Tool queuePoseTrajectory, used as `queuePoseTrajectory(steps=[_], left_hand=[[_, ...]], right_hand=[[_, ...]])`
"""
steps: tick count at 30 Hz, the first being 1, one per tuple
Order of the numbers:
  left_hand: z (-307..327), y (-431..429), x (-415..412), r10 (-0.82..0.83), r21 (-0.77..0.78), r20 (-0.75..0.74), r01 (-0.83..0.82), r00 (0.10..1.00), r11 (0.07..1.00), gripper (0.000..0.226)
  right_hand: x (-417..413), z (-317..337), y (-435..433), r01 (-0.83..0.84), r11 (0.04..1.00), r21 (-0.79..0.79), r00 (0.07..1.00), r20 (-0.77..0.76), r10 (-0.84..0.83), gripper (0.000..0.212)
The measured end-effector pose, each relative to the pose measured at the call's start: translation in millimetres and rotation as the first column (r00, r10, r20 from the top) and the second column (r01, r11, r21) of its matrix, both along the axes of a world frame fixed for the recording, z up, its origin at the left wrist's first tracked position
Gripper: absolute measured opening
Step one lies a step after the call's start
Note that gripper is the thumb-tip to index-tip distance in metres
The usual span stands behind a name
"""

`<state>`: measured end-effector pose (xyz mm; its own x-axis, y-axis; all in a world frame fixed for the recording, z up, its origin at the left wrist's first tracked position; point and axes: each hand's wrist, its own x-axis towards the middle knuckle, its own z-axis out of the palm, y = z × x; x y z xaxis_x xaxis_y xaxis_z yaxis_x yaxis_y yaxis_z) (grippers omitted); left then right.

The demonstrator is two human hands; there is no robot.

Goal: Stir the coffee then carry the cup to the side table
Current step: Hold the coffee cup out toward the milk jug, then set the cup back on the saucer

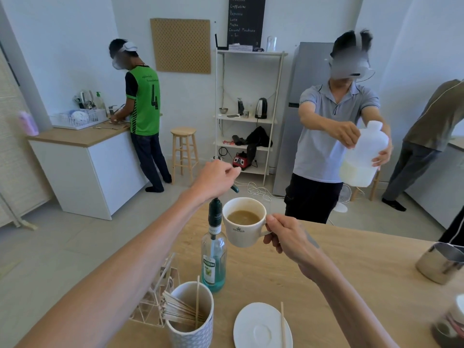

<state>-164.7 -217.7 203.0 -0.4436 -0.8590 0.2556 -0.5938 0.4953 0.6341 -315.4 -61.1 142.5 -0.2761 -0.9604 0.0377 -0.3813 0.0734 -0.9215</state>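
A white cup (pixel 244 231) with light brown coffee (pixel 243 217) hangs in the air above the wooden table (pixel 351 262). My right hand (pixel 286 237) grips its handle. My left hand (pixel 216 180) rests on top of the pump of a syrup bottle (pixel 214 259), whose spout points toward the cup's rim. The bottle holds a little blue liquid. A white saucer (pixel 261 327) lies near the front edge with a wooden stir stick (pixel 283 325) across its right side.
A patterned cup of wooden stir sticks (pixel 189 320) and a wire holder (pixel 155 305) stand front left. A steel milk jug (pixel 439 264) sits at the right. Across the table a person holds a milk bottle (pixel 364 156). Another person stands at the left counter (pixel 82 141).
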Motion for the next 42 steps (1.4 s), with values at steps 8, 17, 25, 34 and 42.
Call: queuePoseTrajectory(steps=[8,17,25,34,42], left_hand=[[2,41,16,0.118,-0.021,-0.392,-0.137,0.912,0.99,0.051],[-99,117,25,0.32,0.282,-0.65,-0.172,0.689,0.944,0.03],[-143,151,10,0.323,0.54,-0.61,0.08,0.724,0.838,0.044],[-195,170,-4,0.315,0.61,-0.573,0.137,0.756,0.781,0.051],[-245,183,-2,0.268,0.653,-0.482,0.137,0.834,0.745,0.049]], right_hand=[[-5,-13,9,0.009,1.0,0.012,1.0,0.025,-0.009,0.038],[-11,-35,30,0.031,0.998,0.049,0.998,0.049,-0.034,0.036],[-19,-69,54,0.051,0.994,0.093,0.994,0.089,-0.059,0.037],[-34,-122,75,0.059,0.981,0.187,0.995,0.067,-0.073,0.038],[-35,-168,90,0.053,0.951,0.304,0.995,0.064,-0.075,0.033]])
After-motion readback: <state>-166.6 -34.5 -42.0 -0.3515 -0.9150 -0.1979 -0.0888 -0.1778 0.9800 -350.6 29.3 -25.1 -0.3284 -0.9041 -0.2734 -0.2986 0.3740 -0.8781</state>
